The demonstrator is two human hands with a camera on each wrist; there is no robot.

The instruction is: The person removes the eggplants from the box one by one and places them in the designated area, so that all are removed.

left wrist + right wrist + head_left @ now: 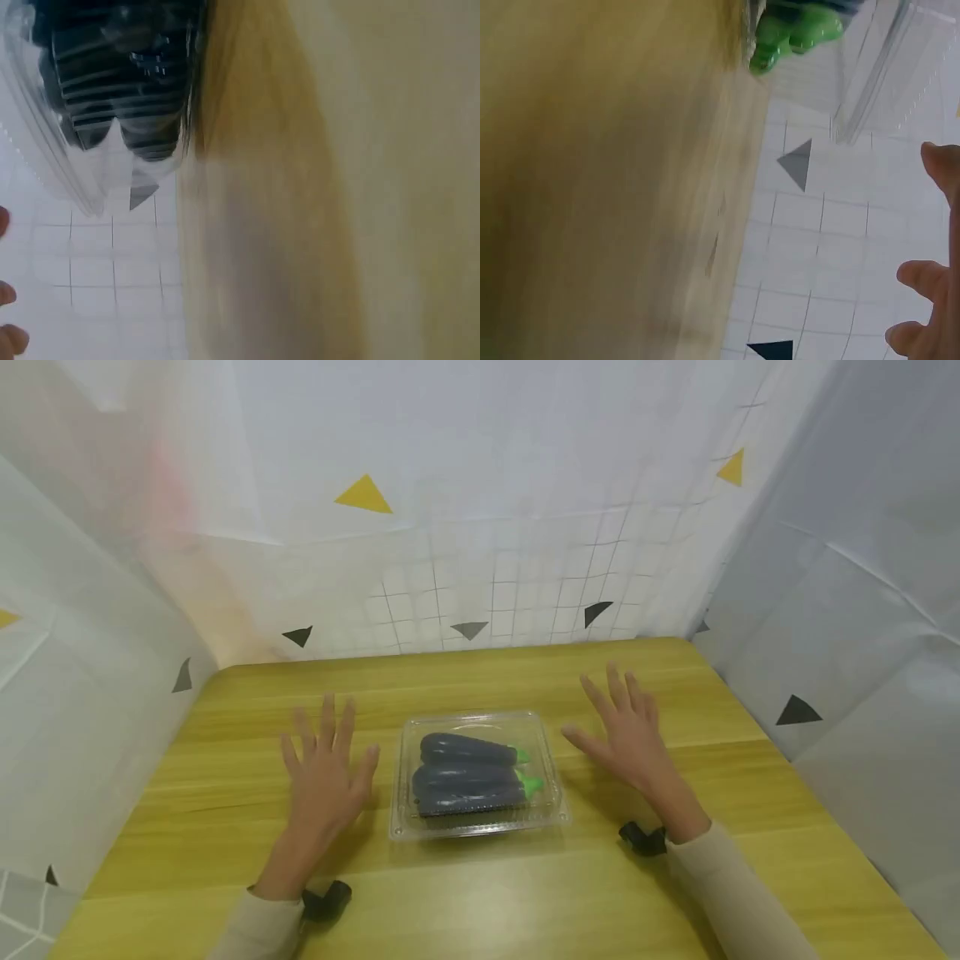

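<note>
A clear plastic clamshell box sits on the table with its lid down. Inside lie several dark purple eggplants, their green stem ends pointing right. To the left of the box my left hand is held with fingers spread, apart from it. On the other side my right hand is likewise spread, its thumb toward the box, holding nothing. The left wrist view shows the eggplants' rounded ends through the box wall. Green stems show in the right wrist view, with fingertips at the right edge.
The wooden table has white sheeting behind it and along both sides, marked with grid lines and yellow, grey and black triangles. A black wrist camera is worn on the left wrist, and another black camera on the right.
</note>
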